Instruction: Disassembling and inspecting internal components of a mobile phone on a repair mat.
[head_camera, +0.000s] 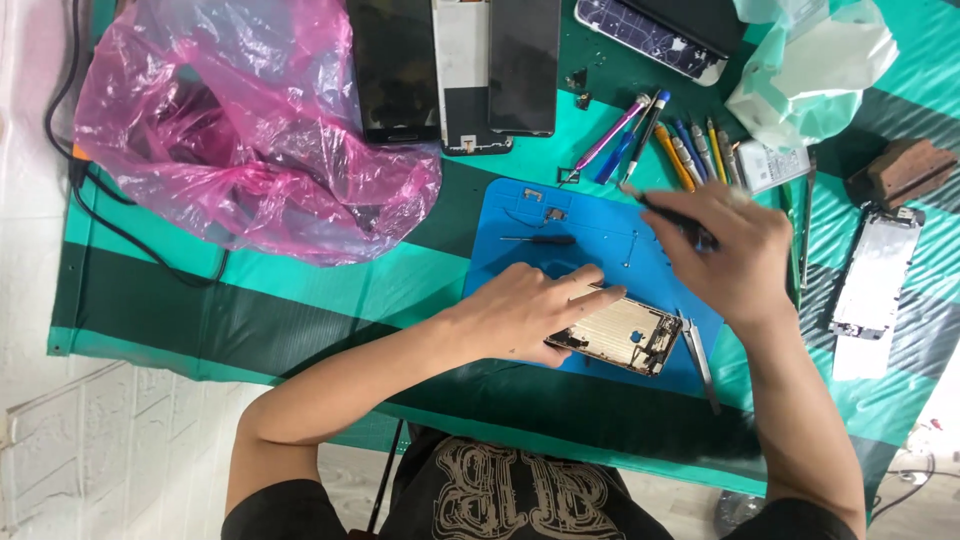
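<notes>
The left hand (525, 310) lies flat on an opened phone body (620, 335), with the fingers spread a little and pressing down on its near end. The phone body shows gold metal inside and sits on a blue work mat (590, 225) in the middle of the desk (300, 290), which has a green striped cover.

The right hand (730, 250) is above the far right part of the mat. Its fingers are curled and pinch a thin dark tool (665, 212), maybe a small screwdriver. The tool is blurry, so its tip is hard to see.

A pair of metal tweezers (700, 360) lies just beside the phone body, at the right edge of the mat. A small dark screwdriver (540, 240) lies on the mat past the left hand.

Behind the mat is a row of colored tools (690, 150) in purple, blue, orange and yellow. Past them lie 3 dark phone screens (455, 70) side by side. A big pink plastic bag (250, 130) sits on the left. On the right edge lies another silver phone part (875, 280), well apart from the hands.
</notes>
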